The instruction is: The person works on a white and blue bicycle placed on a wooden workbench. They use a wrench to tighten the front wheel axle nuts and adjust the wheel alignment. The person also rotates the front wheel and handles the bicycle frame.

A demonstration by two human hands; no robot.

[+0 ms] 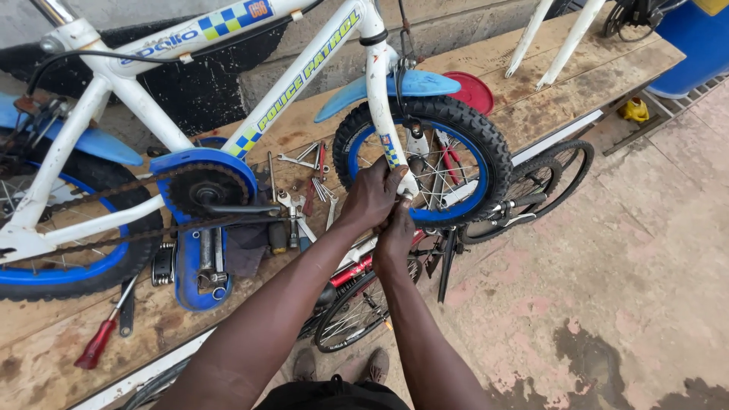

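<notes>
A small white bicycle frame (304, 76) with blue mudguards stands on a wooden bench (45, 349). Its front wheel (486, 137) has a black knobbly tyre and a blue rim. My left hand (372, 193) wraps around the lower end of the white fork leg (377, 99) near the axle. Just below it, my right hand (396, 235) is closed at the bottom of the same fork end; what it holds is hidden by the fingers. The blue chain guard (199, 163), crank and chain sit to the left.
Spanners (300, 159) and other tools lie on the bench behind my hands. A red-handled screwdriver (102, 338) rests at the front left. Another bicycle (524, 197) with black wheels leans below the bench edge. A red disc (474, 91) lies behind the wheel. Concrete floor spreads to the right.
</notes>
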